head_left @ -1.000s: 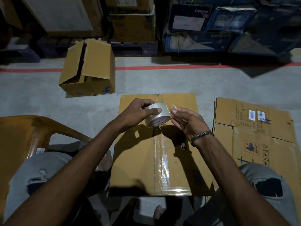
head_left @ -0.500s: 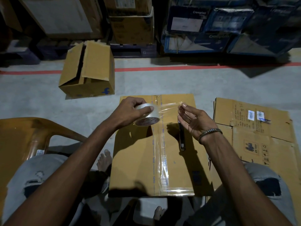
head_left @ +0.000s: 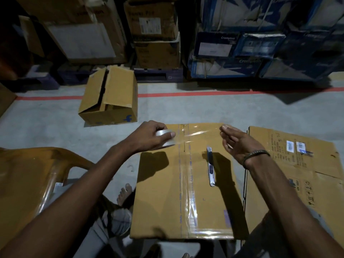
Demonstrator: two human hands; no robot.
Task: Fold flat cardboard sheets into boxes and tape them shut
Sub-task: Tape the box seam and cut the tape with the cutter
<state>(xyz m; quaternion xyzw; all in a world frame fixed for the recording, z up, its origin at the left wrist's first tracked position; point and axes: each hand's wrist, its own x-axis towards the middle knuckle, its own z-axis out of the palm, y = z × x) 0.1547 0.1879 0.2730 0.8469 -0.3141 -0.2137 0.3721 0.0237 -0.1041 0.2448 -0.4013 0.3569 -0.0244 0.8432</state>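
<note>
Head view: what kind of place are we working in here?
Most likely a warehouse or stockroom: stacked cartons and blue product boxes line the back, a red floor line marks the concrete, and flattened cardboard lies alongside.

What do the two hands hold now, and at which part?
The left hand grips the clear packing tape roll around its outer rim. The right hand pinches the free end of the pulled-out tape strip.

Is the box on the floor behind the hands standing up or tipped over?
Tipped over. The cardboard box lies on its side on the floor, its unsealed flaps gaping open toward the left.
</note>
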